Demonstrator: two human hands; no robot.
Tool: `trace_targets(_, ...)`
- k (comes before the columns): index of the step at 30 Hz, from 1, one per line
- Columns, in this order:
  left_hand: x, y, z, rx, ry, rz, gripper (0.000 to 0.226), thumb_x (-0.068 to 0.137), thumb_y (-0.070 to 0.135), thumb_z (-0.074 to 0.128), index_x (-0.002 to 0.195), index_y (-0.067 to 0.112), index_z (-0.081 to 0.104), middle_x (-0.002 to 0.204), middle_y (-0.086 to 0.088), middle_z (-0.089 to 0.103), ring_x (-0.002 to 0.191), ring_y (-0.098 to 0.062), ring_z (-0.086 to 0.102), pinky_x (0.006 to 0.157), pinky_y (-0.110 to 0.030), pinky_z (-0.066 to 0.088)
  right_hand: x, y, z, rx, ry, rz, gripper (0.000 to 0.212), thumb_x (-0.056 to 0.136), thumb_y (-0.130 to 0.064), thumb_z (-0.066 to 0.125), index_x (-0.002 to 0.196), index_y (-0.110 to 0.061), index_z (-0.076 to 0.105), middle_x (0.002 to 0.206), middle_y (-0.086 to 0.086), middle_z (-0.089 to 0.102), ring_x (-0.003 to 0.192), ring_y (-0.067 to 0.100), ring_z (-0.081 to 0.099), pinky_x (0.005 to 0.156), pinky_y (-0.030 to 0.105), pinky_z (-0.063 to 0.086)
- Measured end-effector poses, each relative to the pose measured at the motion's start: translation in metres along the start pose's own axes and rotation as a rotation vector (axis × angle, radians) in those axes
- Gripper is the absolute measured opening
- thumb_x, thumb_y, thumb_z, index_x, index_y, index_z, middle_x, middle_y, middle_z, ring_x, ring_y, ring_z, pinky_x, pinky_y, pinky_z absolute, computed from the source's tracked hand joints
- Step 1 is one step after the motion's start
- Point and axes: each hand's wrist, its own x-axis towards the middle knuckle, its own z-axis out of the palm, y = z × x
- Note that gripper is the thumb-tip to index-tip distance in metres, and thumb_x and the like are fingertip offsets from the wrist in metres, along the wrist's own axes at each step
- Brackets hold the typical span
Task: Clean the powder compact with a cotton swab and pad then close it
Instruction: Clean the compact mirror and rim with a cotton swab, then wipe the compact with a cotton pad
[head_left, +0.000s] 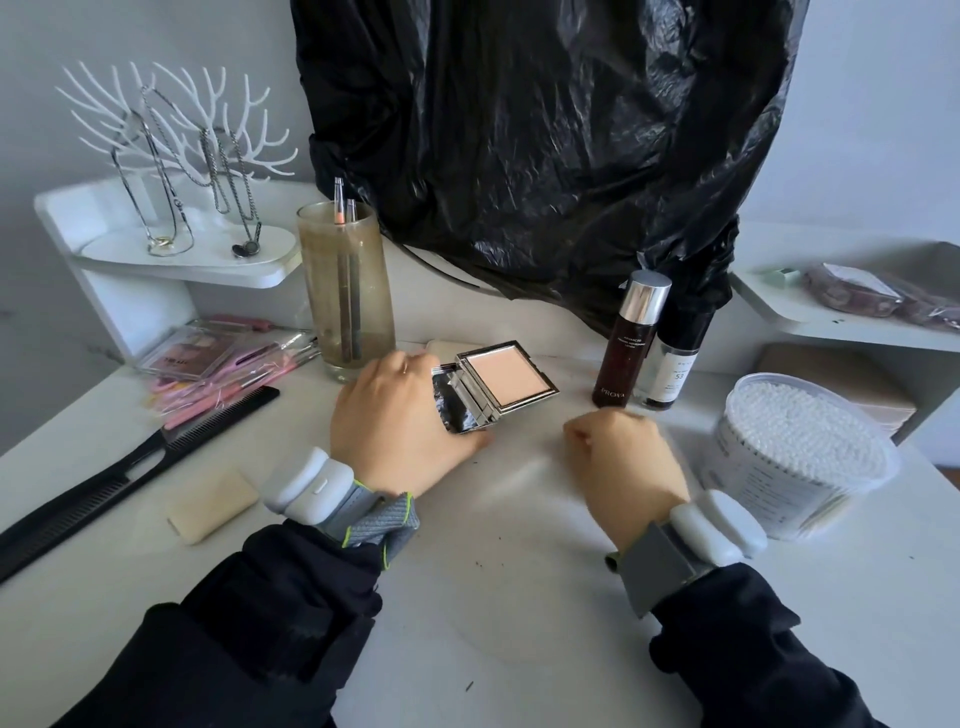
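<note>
the powder compact (496, 389) lies open on the white table (493, 597), just in front of the black plastic bag (545, 156), with its beige pressed powder pan facing up and its mirrored lid folded out toward the person. the left hand (400, 415) grasps the compact from the left side, palm down, with the fingers curled around the lid edge and the thumb lying on the table below it. the right hand (623, 457) rests on the table to the right of the compact, apart from it, clenched into a loose fist; whether anything is enclosed in that fist cannot be told. both wrists carry grey straps with white modules, and both sleeves are black. a clear tub of cotton swabs (800, 452) stands open near the right hand, on its right. a dark red bottle (631, 343) with a silver cap and a clear bottle (670, 364) with a black cap stand side by side behind the right hand. a tall cloudy glass (345, 291) holding pencils stands behind the left hand. a beige sponge (213, 506) lies to the left of the left wrist, near a black comb (104, 488).
</note>
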Motion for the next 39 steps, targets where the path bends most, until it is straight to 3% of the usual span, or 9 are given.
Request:
trace_targets(4, 0.001, -0.002, -0.001, -0.049, 0.012, -0.035, 0.07, 0.055, 0.058, 0.072, 0.114, 0.024, 0.057, 0.109, -0.004, 0.06, 0.111, -0.026, 0.052, 0.088, -0.033, 0.044, -0.004, -0.003, -0.013, 0.245, 0.051, 0.035, 0.035, 0.083, -0.045, 0.052, 0.101, -0.017, 0.062, 0.104, 0.007, 0.058, 0.089, 0.031, 0.057, 0.079, 0.039, 0.048)
trace_targets(6, 0.0, 0.0, -0.001, -0.068, 0.007, -0.033, 0.07, 0.055, 0.057, 0.073, 0.114, 0.024, 0.057, 0.111, -0.004, 0.06, 0.112, -0.026, 0.052, 0.088, -0.034, 0.045, -0.004, 0.005, -0.02, 0.137, 0.086, 0.132, 0.044, 0.082, -0.048, 0.05, 0.115, -0.018, 0.054, 0.117, 0.01, 0.055, 0.1, 0.034, 0.054, 0.082, 0.041, 0.048)
trace_targets(10, -0.001, 0.002, -0.001, -0.092, -0.018, -0.008, 0.07, 0.054, 0.061, 0.072, 0.111, 0.025, 0.056, 0.113, -0.001, 0.059, 0.113, -0.024, 0.05, 0.09, -0.037, 0.045, -0.005, 0.01, -0.014, -0.148, -0.094, 0.248, 0.039, 0.083, -0.033, 0.052, 0.112, -0.009, 0.043, 0.115, 0.016, 0.052, 0.106, 0.037, 0.048, 0.072, 0.037, 0.041)
trace_targets(14, -0.003, 0.003, -0.002, -0.152, -0.044, 0.019, 0.067, 0.052, 0.059, 0.075, 0.107, 0.028, 0.056, 0.111, 0.001, 0.059, 0.11, -0.025, 0.053, 0.09, -0.038, 0.047, 0.001, 0.011, -0.014, -0.119, 0.014, 0.226, 0.027, 0.082, -0.005, 0.043, 0.107, -0.009, 0.05, 0.103, 0.016, 0.058, 0.094, 0.036, 0.055, 0.064, 0.033, 0.038)
trace_targets(18, -0.004, 0.007, -0.001, -0.246, -0.045, 0.055, 0.066, 0.052, 0.053, 0.078, 0.109, 0.027, 0.057, 0.114, 0.002, 0.059, 0.11, -0.018, 0.055, 0.09, -0.028, 0.04, -0.001, 0.01, -0.027, 0.318, 0.3, 0.204, 0.015, 0.083, -0.011, 0.043, 0.081, -0.007, 0.058, 0.074, 0.011, 0.053, 0.071, 0.031, 0.046, 0.062, 0.031, 0.032)
trace_targets(22, -0.004, 0.008, 0.003, -0.311, -0.03, 0.094, 0.064, 0.054, 0.044, 0.08, 0.109, 0.019, 0.059, 0.112, -0.003, 0.061, 0.111, -0.02, 0.052, 0.083, -0.021, 0.03, 0.004, -0.001, -0.013, 0.849, 0.061, 0.375, 0.017, 0.078, -0.006, 0.044, 0.063, -0.004, 0.049, 0.063, 0.011, 0.037, 0.062, 0.022, 0.035, 0.056, 0.032, 0.03)
trace_targets(28, -0.004, 0.008, 0.014, -0.352, -0.157, 0.183, 0.078, 0.061, 0.046, 0.077, 0.127, 0.018, 0.046, 0.126, -0.003, 0.05, 0.128, -0.018, 0.038, 0.099, -0.015, 0.022, 0.008, 0.004, -0.012, 1.252, 0.053, 0.499, 0.029, 0.078, 0.007, 0.04, 0.056, -0.006, 0.053, 0.061, 0.009, 0.047, 0.053, 0.023, 0.044, 0.053, 0.028, 0.034)
trace_targets(34, -0.004, 0.007, 0.013, -0.416, -0.19, 0.224, 0.073, 0.062, 0.038, 0.079, 0.126, 0.02, 0.048, 0.125, 0.001, 0.051, 0.118, -0.011, 0.046, 0.085, -0.003, 0.024, 0.015, 0.015, -0.002, 1.153, 0.143, 0.551, 0.028, 0.078, 0.001, 0.042, 0.054, -0.008, 0.054, 0.063, 0.012, 0.05, 0.062, 0.026, 0.049, 0.057, 0.034, 0.042)
trace_targets(39, -0.002, 0.007, 0.008, -0.461, -0.078, 0.191, 0.072, 0.052, 0.038, 0.085, 0.117, 0.021, 0.058, 0.109, 0.009, 0.057, 0.1, 0.002, 0.046, 0.076, 0.012, 0.024, 0.005, 0.011, -0.021, 0.506, 0.675, 0.241, 0.023, 0.085, -0.009, 0.035, 0.065, -0.002, 0.046, 0.071, 0.016, 0.049, 0.071, 0.023, 0.041, 0.064, 0.025, 0.025)
